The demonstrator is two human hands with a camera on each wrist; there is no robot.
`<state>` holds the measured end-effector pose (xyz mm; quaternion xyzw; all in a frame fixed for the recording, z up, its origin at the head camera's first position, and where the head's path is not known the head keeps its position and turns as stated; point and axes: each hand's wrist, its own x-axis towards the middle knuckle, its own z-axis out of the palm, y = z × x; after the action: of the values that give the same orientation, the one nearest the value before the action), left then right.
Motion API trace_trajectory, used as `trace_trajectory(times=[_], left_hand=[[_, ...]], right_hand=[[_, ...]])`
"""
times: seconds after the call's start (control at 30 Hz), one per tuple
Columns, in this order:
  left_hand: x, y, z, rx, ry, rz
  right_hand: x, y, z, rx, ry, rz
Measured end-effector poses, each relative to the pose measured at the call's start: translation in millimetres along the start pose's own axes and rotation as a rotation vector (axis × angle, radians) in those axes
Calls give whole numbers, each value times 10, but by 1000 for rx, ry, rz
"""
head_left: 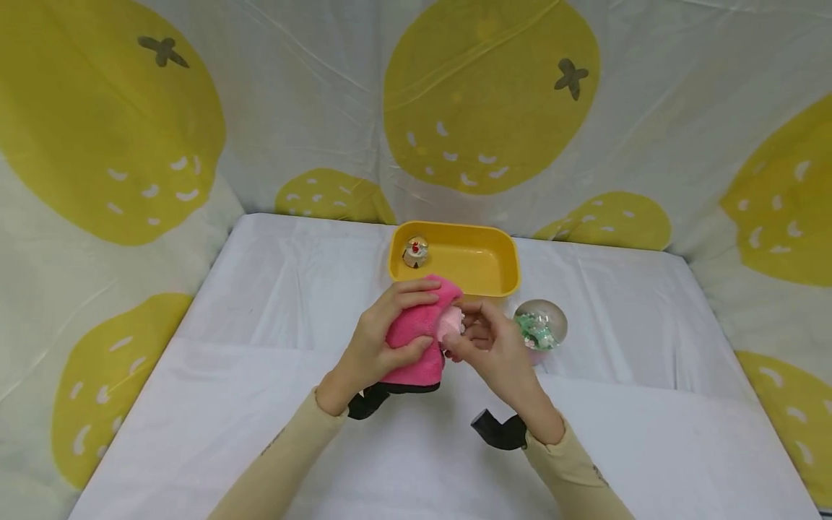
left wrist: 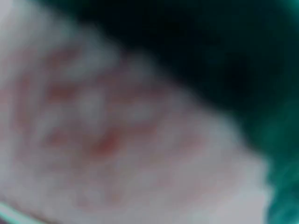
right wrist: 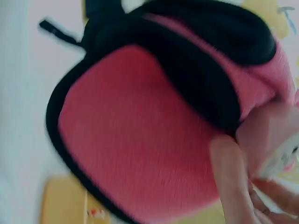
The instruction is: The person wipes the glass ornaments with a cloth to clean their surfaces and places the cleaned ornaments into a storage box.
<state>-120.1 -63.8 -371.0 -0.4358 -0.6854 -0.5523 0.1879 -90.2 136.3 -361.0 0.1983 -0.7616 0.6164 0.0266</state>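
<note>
In the head view my left hand [head_left: 373, 328] grips a fuzzy pink pouch [head_left: 411, 343], thumb in front and fingers over its top. Black trim edges the pouch, and in the right wrist view a zip pull [right wrist: 60, 35] dangles from it. My right hand [head_left: 510, 361] pinches a pale pink ornament [head_left: 449, 325] at the pouch's mouth. The ornament [right wrist: 264, 133] has a whitish, dark-flecked part in the right wrist view, and its far end is hidden inside the pouch. The left wrist view is a close blur.
Behind the hands stands a yellow tray [head_left: 481, 271] with a small snow globe [head_left: 416, 252] in its left end. A larger snow globe [head_left: 541, 325] with green contents stands right of my right hand. White cloth [head_left: 286, 289] covers the table, and a lemon-print curtain [head_left: 312, 87] hangs behind.
</note>
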Motion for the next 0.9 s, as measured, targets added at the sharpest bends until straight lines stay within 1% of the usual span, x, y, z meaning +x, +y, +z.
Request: trace_trajectory(times=[0.1,0.17,0.2,0.23,0.3,0.37,0.4,0.47,0.57,0.63,0.7,0.8,0.9], left_hand=[[16,1,-38,-24,17,-28],[28,7,-53,-38,7,-38],[28,10,-56,-39,-4,-37],[27,15,-57,-39,-15,-35],[27,26,-55,-35,-33,-24],[23,37,-50,-19,-47,-7],[21,43,-48,-8,-49,3],[20,46,-42,19,-50,29],[14,43,-35,72,-52,85],[12,42,-38,115,-55,126],[11,44,-47,154,-57,163],[8,49,-67,194,-60,189],[0,53,-80,191,-55,182]], right_hand=[[21,25,-43,-191,-39,-262],[40,46,-64,-280,-35,-416],[49,58,-71,-306,-26,-472],[56,71,-75,-320,-18,-511],[56,94,-73,-305,0,-532],[38,115,-57,-244,18,-500],[26,122,-45,-197,26,-467],[-1,134,-17,-64,33,-387],[-31,132,22,157,40,-238],[-43,125,44,290,45,-125],[-45,112,64,386,49,-14],[-43,103,84,501,22,106],[-38,98,89,587,-46,160]])
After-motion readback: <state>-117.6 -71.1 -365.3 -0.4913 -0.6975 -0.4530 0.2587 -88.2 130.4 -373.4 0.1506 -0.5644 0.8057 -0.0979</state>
